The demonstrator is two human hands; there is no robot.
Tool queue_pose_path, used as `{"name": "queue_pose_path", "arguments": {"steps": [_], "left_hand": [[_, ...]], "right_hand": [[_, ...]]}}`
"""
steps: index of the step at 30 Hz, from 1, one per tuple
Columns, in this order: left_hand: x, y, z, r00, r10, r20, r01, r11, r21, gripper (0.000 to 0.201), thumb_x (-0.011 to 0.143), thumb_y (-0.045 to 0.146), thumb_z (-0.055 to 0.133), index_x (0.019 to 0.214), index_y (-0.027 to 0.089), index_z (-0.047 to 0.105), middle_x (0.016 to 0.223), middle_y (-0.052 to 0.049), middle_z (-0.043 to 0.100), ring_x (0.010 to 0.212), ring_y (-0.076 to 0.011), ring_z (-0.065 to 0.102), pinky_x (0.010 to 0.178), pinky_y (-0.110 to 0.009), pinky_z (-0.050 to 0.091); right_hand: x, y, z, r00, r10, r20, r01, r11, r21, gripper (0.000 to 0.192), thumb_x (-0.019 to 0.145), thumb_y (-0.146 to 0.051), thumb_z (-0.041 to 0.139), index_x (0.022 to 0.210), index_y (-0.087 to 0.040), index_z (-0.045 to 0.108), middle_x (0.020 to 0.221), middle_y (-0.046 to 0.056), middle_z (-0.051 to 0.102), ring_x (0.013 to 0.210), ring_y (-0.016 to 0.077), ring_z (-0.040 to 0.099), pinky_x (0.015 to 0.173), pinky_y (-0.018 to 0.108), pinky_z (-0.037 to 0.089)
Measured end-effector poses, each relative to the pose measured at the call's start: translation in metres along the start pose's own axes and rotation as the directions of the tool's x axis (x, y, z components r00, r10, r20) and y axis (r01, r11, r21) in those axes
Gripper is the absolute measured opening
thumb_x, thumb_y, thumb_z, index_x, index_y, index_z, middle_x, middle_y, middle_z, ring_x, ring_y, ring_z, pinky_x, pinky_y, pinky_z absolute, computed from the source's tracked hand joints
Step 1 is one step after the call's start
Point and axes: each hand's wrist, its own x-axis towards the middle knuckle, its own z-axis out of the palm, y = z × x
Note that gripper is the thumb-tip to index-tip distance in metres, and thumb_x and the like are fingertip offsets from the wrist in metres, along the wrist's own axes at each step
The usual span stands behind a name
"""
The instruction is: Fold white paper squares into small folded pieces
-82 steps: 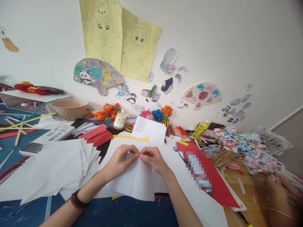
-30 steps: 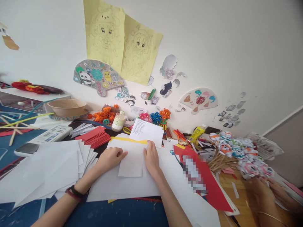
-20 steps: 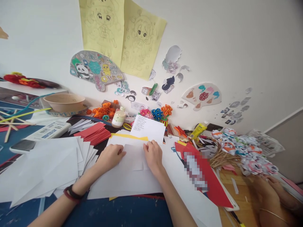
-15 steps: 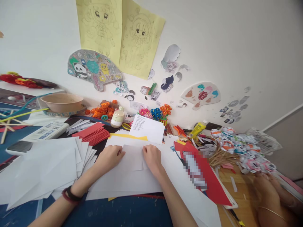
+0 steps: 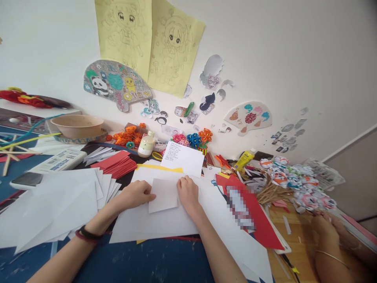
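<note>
Folded paper [image 5: 164, 195] looks light and floppy; left hand [image 5: 134, 195] at nine o'clock and right hand [image 5: 187, 193] at three press it flat, grip not closed.

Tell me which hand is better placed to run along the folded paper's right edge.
Right, probably: the right hand already lies flat on the right edge of the folded white paper, while the left hand touches its left edge.

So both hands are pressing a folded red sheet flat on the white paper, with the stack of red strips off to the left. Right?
Not quite: the folded sheet is white, not red. The head view shows the left hand and right hand pressing it flat, the red strips to the left.
</note>
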Motion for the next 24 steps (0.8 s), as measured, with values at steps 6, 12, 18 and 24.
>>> {"name": "queue_pose_path", "arguments": {"steps": [6, 12, 18, 24], "left_hand": [[-0.002, -0.006, -0.001, 0.998, 0.016, 0.054, -0.008, 0.991, -0.131, 0.035, 0.069, 0.048, 0.051, 0.049, 0.019, 0.046, 0.052, 0.002, 0.054, 0.052, -0.0132, 0.047, 0.05, -0.024, 0.027], [-0.003, -0.009, 0.003, 0.998, 0.05, 0.031, -0.045, 0.988, -0.151, 0.036, 0.069, 0.05, 0.051, 0.05, 0.019, 0.046, 0.053, 0.003, 0.052, 0.051, -0.0124, 0.045, 0.049, -0.024, 0.026], [-0.001, -0.013, 0.006, 0.996, 0.078, 0.036, -0.071, 0.986, -0.154, 0.034, 0.065, 0.046, 0.056, 0.049, 0.018, 0.044, 0.05, 0.004, 0.048, 0.05, -0.0114, 0.043, 0.048, -0.023, 0.025], [-0.003, -0.012, 0.002, 0.991, 0.083, 0.108, -0.055, 0.969, -0.242, 0.032, 0.063, 0.046, 0.057, 0.049, 0.018, 0.048, 0.05, 0.003, 0.054, 0.05, -0.0125, 0.047, 0.048, -0.023, 0.03]], "right_hand": [[-0.001, 0.001, 0.001, 1.0, -0.014, -0.019, 0.014, 1.0, 0.016, 0.026, 0.092, -0.022, 0.038, 0.076, -0.019, 0.058, 0.082, 0.004, 0.058, 0.074, 0.0163, 0.053, 0.054, 0.027, 0.026], [-0.002, 0.003, 0.003, 0.999, -0.025, -0.031, 0.026, 0.999, 0.022, 0.026, 0.092, -0.022, 0.038, 0.075, -0.019, 0.058, 0.081, 0.003, 0.057, 0.072, 0.0155, 0.052, 0.054, 0.028, 0.024], [-0.002, 0.005, 0.003, 0.999, -0.027, -0.029, 0.028, 0.999, 0.022, 0.025, 0.092, -0.022, 0.039, 0.075, -0.019, 0.058, 0.081, 0.002, 0.057, 0.07, 0.0147, 0.052, 0.053, 0.027, 0.023], [-0.003, 0.005, 0.004, 0.999, -0.025, -0.028, 0.026, 0.999, 0.04, 0.024, 0.092, -0.023, 0.04, 0.076, -0.019, 0.058, 0.081, 0.002, 0.056, 0.072, 0.0144, 0.052, 0.054, 0.026, 0.025]]}}
